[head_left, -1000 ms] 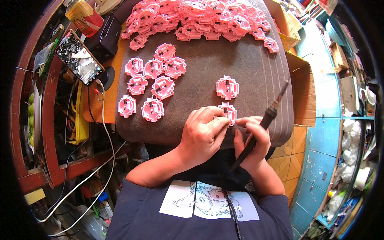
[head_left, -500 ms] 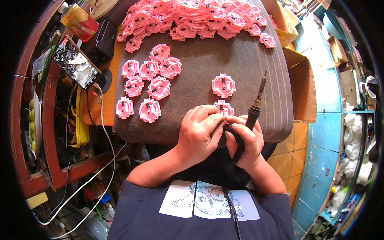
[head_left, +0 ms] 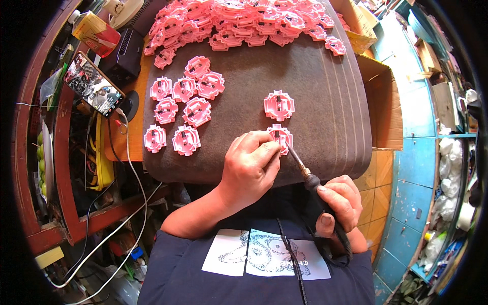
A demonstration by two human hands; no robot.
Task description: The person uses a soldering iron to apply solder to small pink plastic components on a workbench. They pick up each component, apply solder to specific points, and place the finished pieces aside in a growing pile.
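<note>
My right hand (head_left: 341, 202) is closed around the black handle of a soldering iron (head_left: 305, 170). The iron slants up and left, its tip at the lower right of a pink plastic part (head_left: 280, 134) with a small black piece inside. At that part's lower left edge, the fingers of my left hand (head_left: 251, 163) are pinched together; what they hold, if anything, is hidden. Just beyond lies a similar pink part (head_left: 279, 105). To the left several more pink parts (head_left: 197, 112) sit in a loose group on the dark work surface (head_left: 244, 81).
A big heap of pink parts (head_left: 239, 23) covers the far edge. Cardboard boxes (head_left: 382, 109) stand at the right. On the left are a phone (head_left: 94, 84) on a stand, a drink carton (head_left: 96, 34) and a white cable (head_left: 144, 188) hanging down.
My right hand has drawn back to the right and turned the iron, which pointed up and away before; its tip is now at the near pink part. My left hand stays pinched beside it.
</note>
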